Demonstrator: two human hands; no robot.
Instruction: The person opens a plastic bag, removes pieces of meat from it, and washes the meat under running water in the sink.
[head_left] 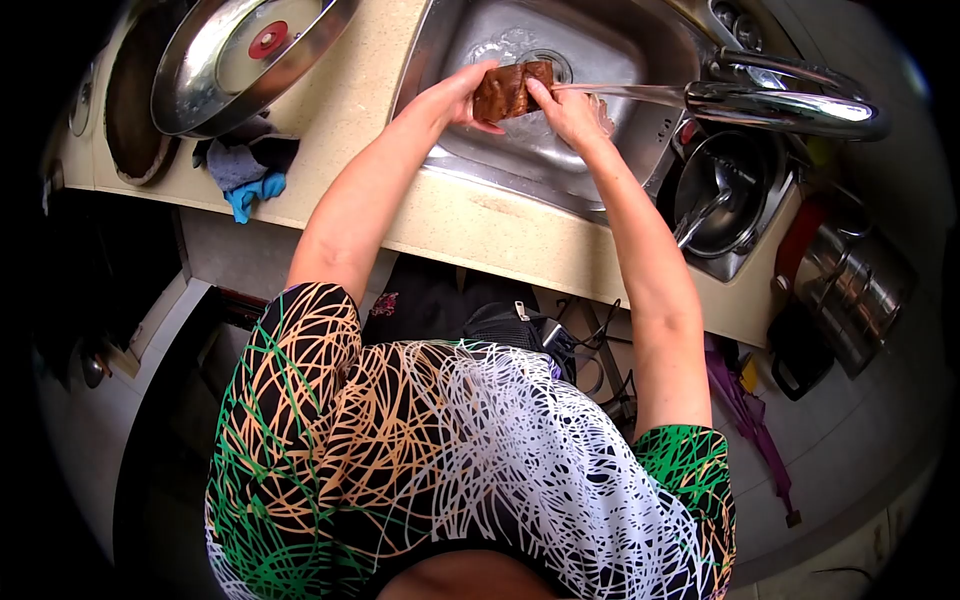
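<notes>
Over the steel sink basin (628,165), a dark brown, wet-looking block (508,90) is between my two hands. My left hand (464,98) grips its left end, fingers around it. At its right end my right hand (577,115) holds on, with the thumb on top. From the chrome faucet (780,108) a stream of water runs down towards my right hand. Splashing water shows in the basin behind the block, near the drain. What the block is made of cannot be made out.
A large pan lid (230,65) and grey and blue cloths (238,172) lie on the left counter (340,165). A black pan (722,195) sits in the smaller basin at right. Pots (855,285) stand beyond the counter's right end.
</notes>
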